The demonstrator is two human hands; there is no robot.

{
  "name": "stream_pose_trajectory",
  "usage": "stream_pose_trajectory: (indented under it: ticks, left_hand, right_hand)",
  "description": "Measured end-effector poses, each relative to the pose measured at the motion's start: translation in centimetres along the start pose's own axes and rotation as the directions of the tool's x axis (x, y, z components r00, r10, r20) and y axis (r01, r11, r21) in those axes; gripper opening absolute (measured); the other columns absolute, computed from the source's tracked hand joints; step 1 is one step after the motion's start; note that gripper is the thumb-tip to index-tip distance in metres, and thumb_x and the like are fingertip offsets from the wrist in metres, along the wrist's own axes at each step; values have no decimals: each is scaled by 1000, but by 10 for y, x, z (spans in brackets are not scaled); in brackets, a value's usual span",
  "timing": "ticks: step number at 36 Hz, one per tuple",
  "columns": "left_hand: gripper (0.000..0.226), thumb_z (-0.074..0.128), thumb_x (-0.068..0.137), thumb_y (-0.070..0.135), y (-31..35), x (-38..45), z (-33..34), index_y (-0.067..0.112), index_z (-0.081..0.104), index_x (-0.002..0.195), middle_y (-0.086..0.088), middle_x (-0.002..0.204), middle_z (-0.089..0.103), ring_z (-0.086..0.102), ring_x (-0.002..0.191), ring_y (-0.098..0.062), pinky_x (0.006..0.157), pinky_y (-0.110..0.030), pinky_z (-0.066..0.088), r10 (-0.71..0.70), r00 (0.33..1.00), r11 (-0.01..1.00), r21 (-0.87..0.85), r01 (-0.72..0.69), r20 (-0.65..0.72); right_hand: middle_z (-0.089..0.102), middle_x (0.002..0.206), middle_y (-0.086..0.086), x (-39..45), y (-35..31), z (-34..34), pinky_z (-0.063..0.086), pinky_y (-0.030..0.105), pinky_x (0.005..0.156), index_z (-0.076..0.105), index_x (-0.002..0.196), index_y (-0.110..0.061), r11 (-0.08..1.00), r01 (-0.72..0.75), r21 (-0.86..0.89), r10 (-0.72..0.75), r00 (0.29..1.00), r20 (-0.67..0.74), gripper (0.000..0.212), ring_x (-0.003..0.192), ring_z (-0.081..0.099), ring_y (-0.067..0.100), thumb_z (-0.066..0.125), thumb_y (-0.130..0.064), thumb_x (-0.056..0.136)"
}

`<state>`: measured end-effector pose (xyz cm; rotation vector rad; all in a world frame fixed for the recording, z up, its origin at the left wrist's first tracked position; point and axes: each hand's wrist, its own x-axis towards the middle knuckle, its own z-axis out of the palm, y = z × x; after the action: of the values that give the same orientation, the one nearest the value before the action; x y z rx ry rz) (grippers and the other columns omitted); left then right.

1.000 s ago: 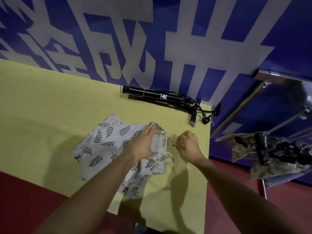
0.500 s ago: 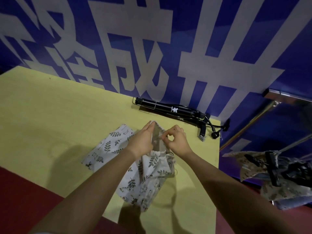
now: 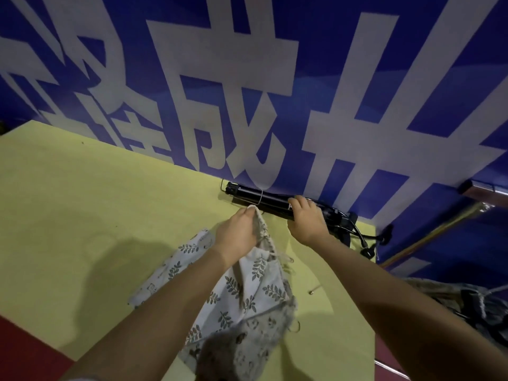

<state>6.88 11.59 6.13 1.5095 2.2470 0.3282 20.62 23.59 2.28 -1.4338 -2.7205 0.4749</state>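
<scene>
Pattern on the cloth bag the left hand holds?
The cloth bag is off-white with dark leaf sprigs, clearest in the head view.

Yellow table (image 3: 82,215) flush against blue wall (image 3: 330,64) with big white characters (image 3: 220,78). Small metal pin (image 3: 313,290) on table near right edge. Red floor (image 3: 22,347) below. Off right: slanted metal rail (image 3: 428,235), patterned cloth heap (image 3: 428,290) beside black gear (image 3: 472,301).

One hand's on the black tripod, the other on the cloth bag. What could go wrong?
The cable of the tripod lies near the table edge and might snag when the right hand lifts it.
The left hand pinches the bag only at its rim, so it may sag shut.
The small metal piece beside the bag could get knocked off.
</scene>
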Motion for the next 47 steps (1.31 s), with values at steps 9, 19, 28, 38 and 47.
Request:
stream_pose_trajectory:
  ticks: [9,19,28,38,47]
  left_hand:
    - [46,51,88,9,-15,43,-3,13,44,134,-6,136,50,54,118,-25,88,-39,51,-43,999,998,-39,42,-21]
    - [46,48,93,14,-25,50,6,16,40,138,-1,139,48,54,116,-20,81,-29,44,-38,999,998,-40,38,-13]
    - [55,50,90,9,-19,35,1,16,37,142,-2,144,44,48,125,-23,97,-34,45,21,1000,994,-111,-21,-1]
    - [100,64,78,-1,-1,-3,-11,17,-1,152,3,160,0,21,145,-22,109,-33,36,110,968,983,-166,-74,224]
    - [112,69,76,0,-2,-36,-6,28,-11,150,7,160,-2,37,136,-28,98,-42,47,15,962,972,-230,50,272]
  right_hand:
    - [26,153,12,53,6,19,21,42,115,12,150,-12,986,-15,-164,35,992,121,71,140,25,33,50,-35,96]
    - [50,128,14,71,7,28,36,37,98,38,131,-10,935,55,-350,-31,997,75,44,119,46,32,42,-39,99]
    - [55,121,16,43,-4,-4,39,40,92,40,132,-9,920,21,-390,-84,986,-145,44,110,52,35,45,-36,98]
    - [54,111,9,-14,-12,-47,39,34,60,34,121,-11,969,-55,-242,5,980,-199,48,90,61,32,59,-37,88]
    - [63,90,7,-85,-4,-56,49,37,56,32,109,-16,993,-46,-104,20,972,-236,39,74,62,32,56,-33,84]
